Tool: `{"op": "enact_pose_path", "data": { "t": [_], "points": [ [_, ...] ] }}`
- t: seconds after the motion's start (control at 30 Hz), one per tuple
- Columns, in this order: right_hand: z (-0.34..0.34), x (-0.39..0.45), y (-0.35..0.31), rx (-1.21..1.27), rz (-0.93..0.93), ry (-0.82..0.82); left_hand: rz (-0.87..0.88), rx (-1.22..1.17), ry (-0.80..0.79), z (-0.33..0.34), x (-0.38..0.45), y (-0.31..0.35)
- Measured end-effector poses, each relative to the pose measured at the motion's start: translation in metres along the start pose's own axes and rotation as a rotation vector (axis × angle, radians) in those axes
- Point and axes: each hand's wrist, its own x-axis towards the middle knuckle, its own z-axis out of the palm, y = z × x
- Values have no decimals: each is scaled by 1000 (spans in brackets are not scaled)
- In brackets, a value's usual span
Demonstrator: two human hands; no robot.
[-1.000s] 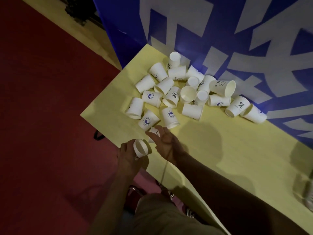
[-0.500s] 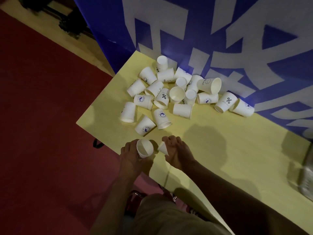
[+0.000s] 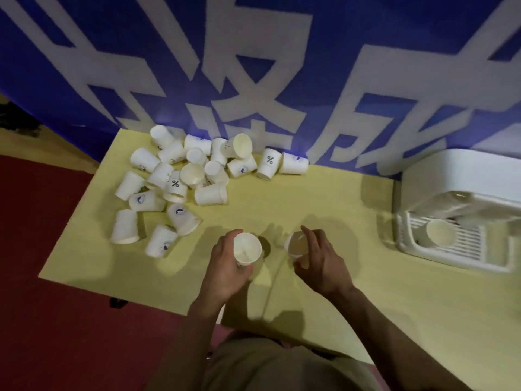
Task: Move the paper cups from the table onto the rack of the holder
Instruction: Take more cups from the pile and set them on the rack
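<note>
Above the middle of the yellow table (image 3: 296, 198), my left hand (image 3: 222, 266) grips an upright white paper cup (image 3: 247, 249), mouth facing me. Beside it, my right hand (image 3: 318, 261) holds a second paper cup (image 3: 294, 244), partly hidden by the fingers. A heap of several white paper cups (image 3: 194, 176) lies at the table's far left, most on their sides, some with blue logos. The white holder (image 3: 462, 198) stands at the right edge; its slatted rack (image 3: 465, 246) carries one cup (image 3: 439, 232).
A blue banner with large white characters (image 3: 253, 66) hangs right behind the table. Red carpet (image 3: 42, 277) lies left of the table and below its near edge. A thin cord (image 3: 270, 286) runs across the table between my arms.
The view has swung right, bringing the holder into sight. Both hands have moved right, away from the heap, each carrying a cup; the right hand picked its cup from the heap's edge.
</note>
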Motion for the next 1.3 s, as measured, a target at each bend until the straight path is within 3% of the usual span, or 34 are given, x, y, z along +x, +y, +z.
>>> {"op": "enact_pose_path", "data": {
  "t": [0.27, 0.73, 1.13, 1.3],
  "points": [
    [-92, -79, 113, 123, 68, 239, 169, 25, -68, 112, -9, 138],
    [-196, -166, 291, 174, 181, 451, 455, 137, -178, 283, -12, 337],
    [-215, -171, 358, 300, 242, 506, 551, 234, -253, 364, 14, 388],
    [-222, -166, 373, 303, 234, 491, 503, 297, -171, 363, 16, 388]
  ]
}}
